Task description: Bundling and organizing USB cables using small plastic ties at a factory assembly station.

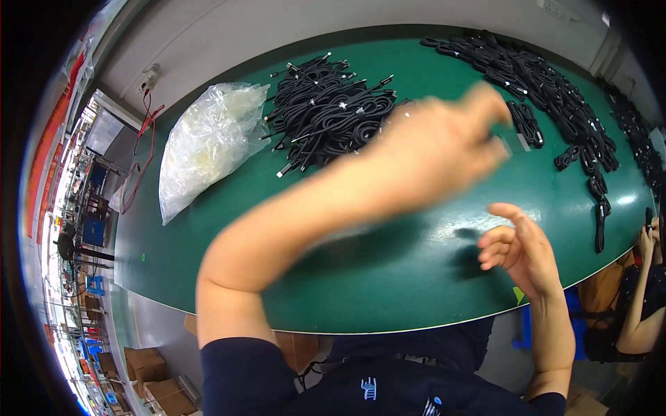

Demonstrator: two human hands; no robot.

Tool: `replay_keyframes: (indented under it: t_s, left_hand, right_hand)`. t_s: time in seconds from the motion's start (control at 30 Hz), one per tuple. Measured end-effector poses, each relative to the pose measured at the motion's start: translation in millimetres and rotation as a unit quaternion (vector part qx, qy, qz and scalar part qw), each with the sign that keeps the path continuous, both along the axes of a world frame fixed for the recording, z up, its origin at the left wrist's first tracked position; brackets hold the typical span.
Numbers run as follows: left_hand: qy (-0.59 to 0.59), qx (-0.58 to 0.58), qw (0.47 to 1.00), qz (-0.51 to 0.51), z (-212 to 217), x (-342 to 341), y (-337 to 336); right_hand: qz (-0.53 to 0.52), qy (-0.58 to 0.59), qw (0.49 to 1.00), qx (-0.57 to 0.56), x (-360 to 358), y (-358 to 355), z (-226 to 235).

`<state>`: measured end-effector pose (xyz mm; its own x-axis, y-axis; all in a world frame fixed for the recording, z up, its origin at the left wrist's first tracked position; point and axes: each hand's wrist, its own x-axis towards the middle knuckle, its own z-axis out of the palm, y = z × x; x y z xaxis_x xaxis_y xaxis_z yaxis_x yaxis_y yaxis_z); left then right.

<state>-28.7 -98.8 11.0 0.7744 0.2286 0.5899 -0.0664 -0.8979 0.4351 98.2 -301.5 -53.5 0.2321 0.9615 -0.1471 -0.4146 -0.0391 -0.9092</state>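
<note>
My left hand (447, 149) reaches across the green table (333, 291) toward the right, blurred by motion. Its thumb and finger stand apart, with green tabletop showing between them and nothing visible in the grip. Just beyond its fingertips lies a coiled black cable (526, 125) with pale connector ends. My right hand (520, 249) hovers near the table's front edge, fingers loosely bent and thumb apart, holding nothing. Behind my left forearm lies a large heap of black cables (326, 104), partly hidden by the hand.
A clear plastic bag (211, 142) with pale contents lies left of the heap. Rows of bundled black cables (548, 90) run along the far right, with a small bundle (567, 158) beside them. Another person's arm (642, 298) shows at the right edge. Cardboard boxes (166, 395) stand on the floor.
</note>
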Motion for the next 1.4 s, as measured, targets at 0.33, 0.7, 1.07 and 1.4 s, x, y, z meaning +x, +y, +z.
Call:
replay_keyframes:
  t_s: [0.33, 0.7, 1.07, 1.4]
  left_hand:
    - [0.203, 0.168, 0.911, 0.319, 13.0, -32.2, 273.0]
    - [0.322, -0.083, 0.861, 0.385, -88.9, -54.0, 375.2]
    - [0.398, -0.277, 0.835, 0.261, -50.3, -65.4, 297.8]
    - [0.144, -0.549, 0.816, 0.108, -49.4, -75.4, 215.0]
  right_hand:
    - [0.191, 0.159, 0.949, -0.194, -55.1, 106.3, 6.2]
    - [0.146, 0.078, 0.941, -0.295, -72.7, 176.6, 10.0]
    - [0.127, -0.041, 0.968, -0.211, -62.6, 224.0, 17.0]
    - [-0.066, -0.182, 0.957, -0.215, -71.5, 234.2, 5.2]
